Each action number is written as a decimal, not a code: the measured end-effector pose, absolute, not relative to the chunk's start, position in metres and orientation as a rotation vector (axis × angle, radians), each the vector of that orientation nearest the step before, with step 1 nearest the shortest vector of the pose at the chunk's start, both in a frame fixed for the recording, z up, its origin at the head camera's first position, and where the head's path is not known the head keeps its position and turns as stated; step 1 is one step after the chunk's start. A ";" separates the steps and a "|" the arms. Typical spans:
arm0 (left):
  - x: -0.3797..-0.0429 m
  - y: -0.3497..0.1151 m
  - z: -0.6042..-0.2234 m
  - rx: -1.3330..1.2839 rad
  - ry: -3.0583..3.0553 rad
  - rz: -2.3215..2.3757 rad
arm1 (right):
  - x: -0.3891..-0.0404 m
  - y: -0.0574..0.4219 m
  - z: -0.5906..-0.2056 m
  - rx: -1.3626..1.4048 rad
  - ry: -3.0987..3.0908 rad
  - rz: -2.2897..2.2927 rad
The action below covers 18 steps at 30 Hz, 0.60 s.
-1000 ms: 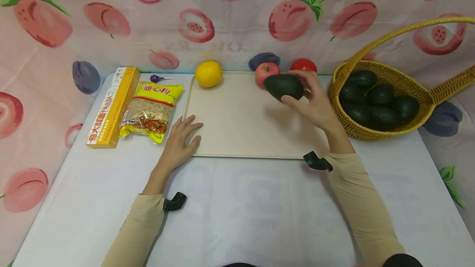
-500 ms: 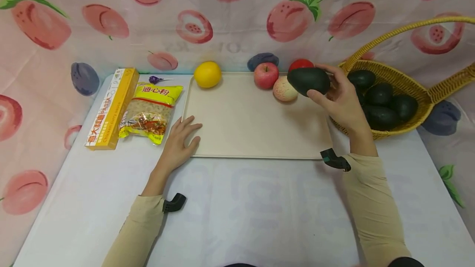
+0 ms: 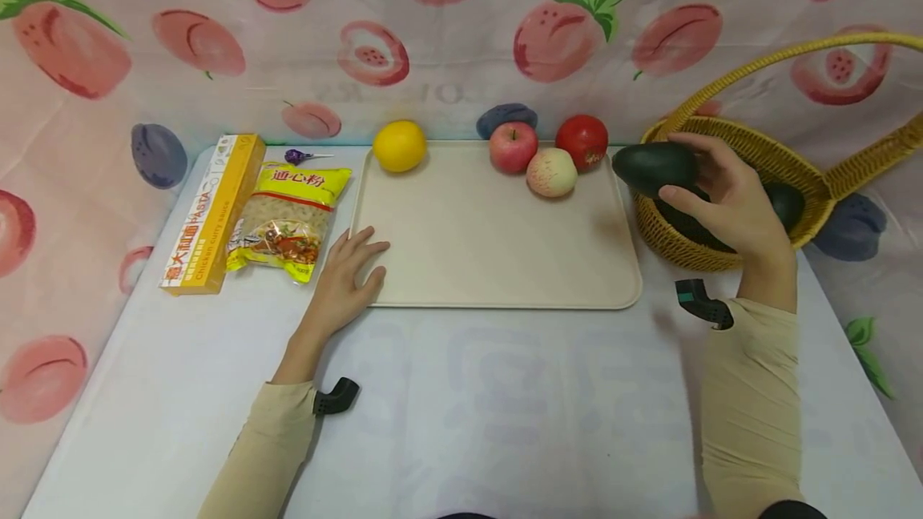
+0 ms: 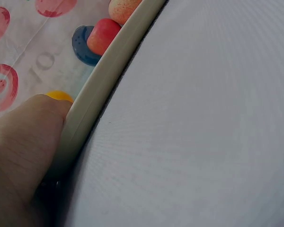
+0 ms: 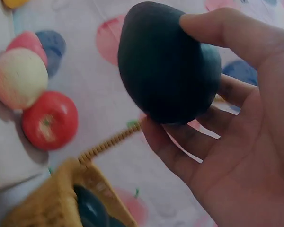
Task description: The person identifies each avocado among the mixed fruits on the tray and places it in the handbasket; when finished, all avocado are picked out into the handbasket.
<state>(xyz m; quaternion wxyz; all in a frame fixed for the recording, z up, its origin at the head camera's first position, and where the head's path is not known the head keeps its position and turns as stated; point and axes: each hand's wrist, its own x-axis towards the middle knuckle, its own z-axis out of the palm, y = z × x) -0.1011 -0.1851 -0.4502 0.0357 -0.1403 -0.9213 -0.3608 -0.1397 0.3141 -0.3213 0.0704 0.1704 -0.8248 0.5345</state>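
A dark green avocado (image 3: 654,170) is gripped between the thumb and fingers of my right hand (image 3: 739,199), above the left rim of the yellow wicker basket (image 3: 667,235). In the right wrist view the avocado (image 5: 165,66) shows whole, with the thumb on one side and curled fingers on the other. More avocados (image 3: 784,205) lie in the basket, mostly hidden behind the hand. My left hand (image 3: 348,279) rests with spread fingers on the left front corner of the beige tray (image 3: 490,263); the left wrist view shows part of this hand (image 4: 23,142) at the tray's rim.
Along the tray's back stand a lemon (image 3: 400,146), an apple (image 3: 513,147), a pale speckled peach (image 3: 551,173) and a red pomegranate-like fruit (image 3: 581,141). Left of the tray are a pasta bag (image 3: 288,219), a yellow pasta box (image 3: 213,215) and a purple lollipop (image 3: 297,156).
My right hand has carried the avocado rightward from over the tray to the basket's rim, uncovering the peach and the red fruit. The left hand has stayed on the tray's corner.
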 end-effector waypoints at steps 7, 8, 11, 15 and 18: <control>-0.100 -0.187 -0.451 -0.434 -2.815 -1.113 | -0.136 0.338 -0.325 0.350 -2.599 1.489; -0.100 -0.186 -0.451 -0.437 -2.812 -1.115 | -0.136 0.342 -0.325 0.332 -2.611 1.474; -0.100 -0.185 -0.451 -0.445 -2.810 -1.125 | -0.134 0.355 -0.327 0.278 -2.633 1.460; -0.101 -0.184 -0.450 -0.446 -2.816 -1.127 | -0.134 0.373 -0.332 0.157 -2.680 1.420; -0.101 -0.185 -0.450 -0.434 -2.824 -1.126 | -0.139 0.383 -0.338 0.024 -2.764 1.314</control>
